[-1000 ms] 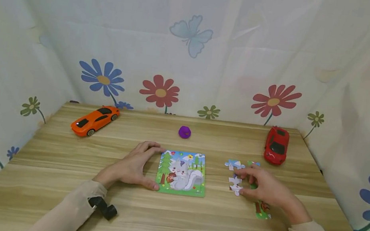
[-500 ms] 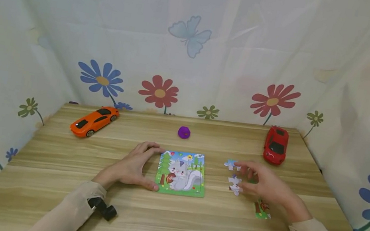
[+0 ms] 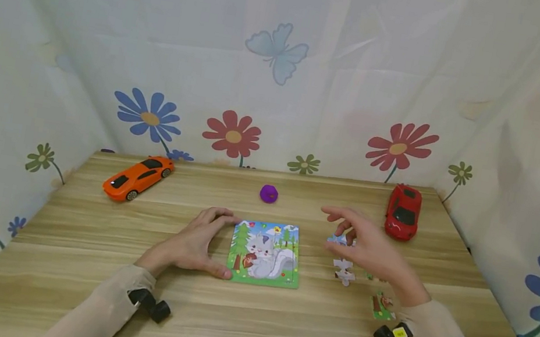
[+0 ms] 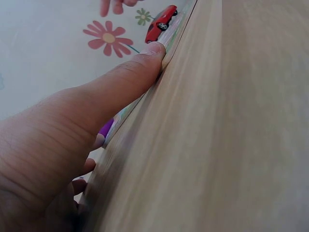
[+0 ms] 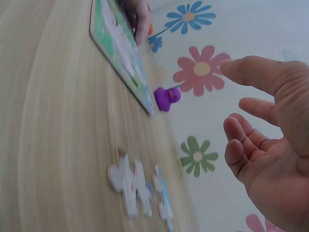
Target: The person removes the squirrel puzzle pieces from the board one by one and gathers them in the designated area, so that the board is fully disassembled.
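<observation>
A square puzzle board with a grey squirrel picture lies flat on the table. My left hand rests along its left side, the thumb at the near corner and the fingers at the far one; in the left wrist view the thumb lies straight along the edge. Loose jigsaw pieces lie to the right: a whitish cluster, a blue one partly covered, and a green one. Above them my right hand is raised, its fingers apart and holding nothing, as the right wrist view confirms.
At the back of the wooden table sits a purple toy duck. An orange toy car stands at the back left, a red toy car at the back right. A flowered curtain surrounds the table.
My right hand has risen from the loose pieces and moved left and away from me, its fingers extending. My left hand and the board have stayed put.
</observation>
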The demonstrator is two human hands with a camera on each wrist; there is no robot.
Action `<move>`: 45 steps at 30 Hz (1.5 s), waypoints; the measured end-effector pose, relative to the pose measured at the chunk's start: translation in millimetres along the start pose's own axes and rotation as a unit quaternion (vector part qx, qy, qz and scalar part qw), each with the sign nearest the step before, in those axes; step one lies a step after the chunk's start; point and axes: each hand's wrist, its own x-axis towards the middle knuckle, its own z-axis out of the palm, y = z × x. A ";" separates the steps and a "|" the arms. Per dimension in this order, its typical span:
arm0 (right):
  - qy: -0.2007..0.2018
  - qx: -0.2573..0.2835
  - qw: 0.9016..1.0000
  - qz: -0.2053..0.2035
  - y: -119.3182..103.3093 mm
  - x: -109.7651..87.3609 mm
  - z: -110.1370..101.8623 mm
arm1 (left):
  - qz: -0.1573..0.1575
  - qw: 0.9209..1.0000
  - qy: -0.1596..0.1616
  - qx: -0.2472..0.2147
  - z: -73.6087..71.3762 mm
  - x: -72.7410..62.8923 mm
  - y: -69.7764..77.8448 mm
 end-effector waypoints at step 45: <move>-0.107 0.093 0.989 -0.038 -29.9 34.0 90.2 | 0.005 1.000 0.002 -0.008 -0.4 -0.5 1.2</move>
